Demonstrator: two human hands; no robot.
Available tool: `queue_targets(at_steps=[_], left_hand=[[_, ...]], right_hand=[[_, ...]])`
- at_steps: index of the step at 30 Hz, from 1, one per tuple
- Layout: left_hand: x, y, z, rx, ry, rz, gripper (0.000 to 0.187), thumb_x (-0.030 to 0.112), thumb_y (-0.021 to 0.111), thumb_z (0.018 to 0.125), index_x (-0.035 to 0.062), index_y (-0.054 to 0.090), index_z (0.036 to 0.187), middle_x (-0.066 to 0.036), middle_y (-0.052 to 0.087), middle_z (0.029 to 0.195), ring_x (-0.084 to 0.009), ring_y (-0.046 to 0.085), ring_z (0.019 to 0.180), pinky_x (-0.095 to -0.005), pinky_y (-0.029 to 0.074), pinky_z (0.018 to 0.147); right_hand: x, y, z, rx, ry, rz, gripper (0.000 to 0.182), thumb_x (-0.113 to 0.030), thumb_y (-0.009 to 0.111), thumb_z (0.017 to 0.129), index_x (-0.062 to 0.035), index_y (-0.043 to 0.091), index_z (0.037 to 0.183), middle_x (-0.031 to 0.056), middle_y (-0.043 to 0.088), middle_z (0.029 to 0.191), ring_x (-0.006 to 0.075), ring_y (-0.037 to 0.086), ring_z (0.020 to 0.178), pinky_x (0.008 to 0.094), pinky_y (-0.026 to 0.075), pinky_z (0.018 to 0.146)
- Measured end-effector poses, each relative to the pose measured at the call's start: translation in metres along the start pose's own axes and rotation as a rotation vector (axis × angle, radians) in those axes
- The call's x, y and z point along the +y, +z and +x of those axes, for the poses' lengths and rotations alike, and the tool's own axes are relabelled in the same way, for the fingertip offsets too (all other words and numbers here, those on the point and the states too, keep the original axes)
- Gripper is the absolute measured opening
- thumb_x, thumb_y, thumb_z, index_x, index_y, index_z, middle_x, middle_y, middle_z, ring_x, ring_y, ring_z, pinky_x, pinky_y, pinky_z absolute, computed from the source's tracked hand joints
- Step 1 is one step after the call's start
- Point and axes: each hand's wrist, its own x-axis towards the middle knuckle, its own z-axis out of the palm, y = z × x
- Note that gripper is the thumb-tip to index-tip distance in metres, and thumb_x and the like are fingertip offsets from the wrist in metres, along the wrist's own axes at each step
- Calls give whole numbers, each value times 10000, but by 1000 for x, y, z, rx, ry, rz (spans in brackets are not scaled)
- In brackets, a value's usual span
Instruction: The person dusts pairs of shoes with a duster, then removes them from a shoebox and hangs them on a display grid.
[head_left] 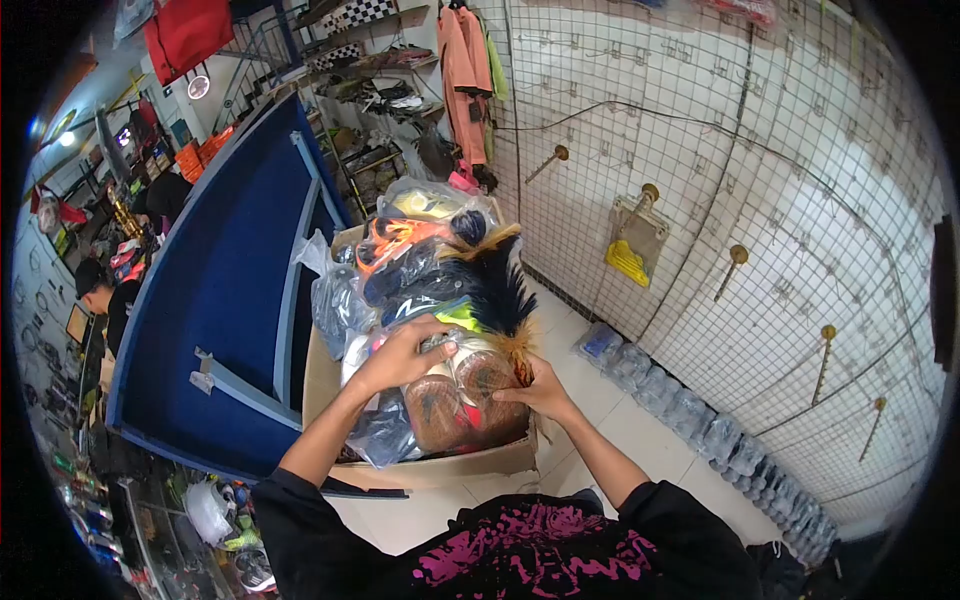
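Note:
A plastic-wrapped pair of brown, rounded pads (440, 415) with a small red patch between them lies at the near end of an open cardboard box (440, 472). Their exact kind I cannot make out. My left hand (408, 355) pinches the top of the wrapping, thumb toward the middle. On the right edge my right hand (545, 390) grips the same package, beside an orange-tan fringe (515, 345). Just beyond lie a bundle of dark feather-like bristles (500, 285), a bright yellow-green piece (460, 317) and several plastic-bagged goods.
A large blue panel (200, 300) with a grey frame leans left of the box. Along the wire-grid wall (780, 150) on the right runs a row of bagged items (700, 420). Hooks stick out from the grid. Another person (100, 290) is at the far left.

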Motion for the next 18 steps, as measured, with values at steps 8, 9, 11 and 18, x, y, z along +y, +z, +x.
queue_targets(at_steps=[8,9,11,18], left_hand=[[44,-21,11,-55,52,-26,301,217,578,1015,18,492,1224,-151,562,1103,-259,558,1066,-357,424,976],[56,-27,15,-61,49,-42,298,222,570,1022,19,493,1225,-144,559,1094,-238,551,1055,-350,422,974],[78,-36,25,-41,24,-109,322,246,571,1028,28,457,1235,-107,532,1068,-168,496,1042,-316,405,966],[97,15,78,59,122,-219,733,383,869,754,15,480,1254,-142,549,1171,-225,486,1164,-349,360,1051]], right_hand=[[-28,-12,3,65,-169,17,797,-170,931,688,21,524,1346,67,631,1228,146,590,1124,299,468,1003],[-43,-16,1,75,-165,-7,787,-166,931,687,19,531,1339,62,635,1215,139,591,1111,292,469,998],[-88,-24,-5,93,-159,-59,767,-158,931,685,16,546,1325,50,642,1188,126,592,1085,280,469,988],[-179,-85,-45,210,-218,-419,570,-208,949,650,8,646,1082,16,640,976,97,569,901,269,479,823]])
